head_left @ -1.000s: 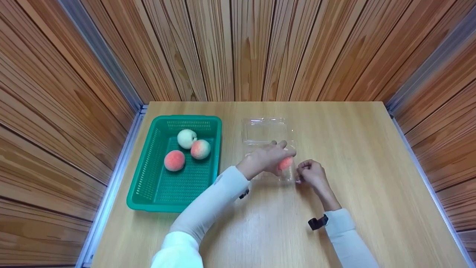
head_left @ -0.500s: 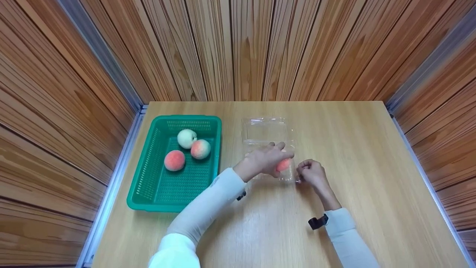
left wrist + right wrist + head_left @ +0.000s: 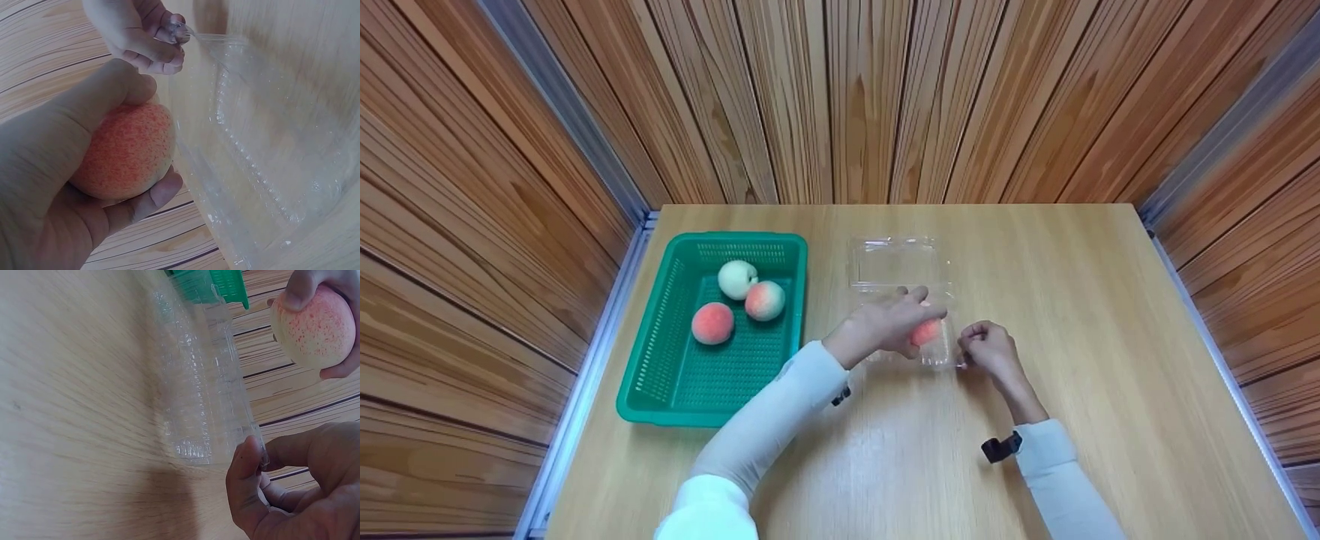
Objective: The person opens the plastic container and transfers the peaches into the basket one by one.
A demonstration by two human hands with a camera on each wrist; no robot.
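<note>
My left hand (image 3: 885, 324) grips a pink-and-cream peach (image 3: 132, 152), thumb on one side and fingers on the other. It holds the peach above the near half of a clear plastic clamshell box (image 3: 896, 264), whose lid lies open toward the back. In the right wrist view the peach hangs apart from the box. My right hand (image 3: 991, 349) pinches the box's near right corner between thumb and forefinger, as the right wrist view shows at the rim (image 3: 260, 449). Part of the box is hidden beneath the left hand in the head view.
A green plastic basket (image 3: 645, 405) stands on the left of the wooden table (image 3: 1050, 270). Inside it lie a red peach (image 3: 712, 323), a pink-and-white peach (image 3: 765, 301) and a pale peach (image 3: 736, 280). Wood-panelled walls (image 3: 870, 97) border the table.
My left hand has shifted slightly left with the peach in its grip, still over the box. My right hand keeps its place at the box's corner.
</note>
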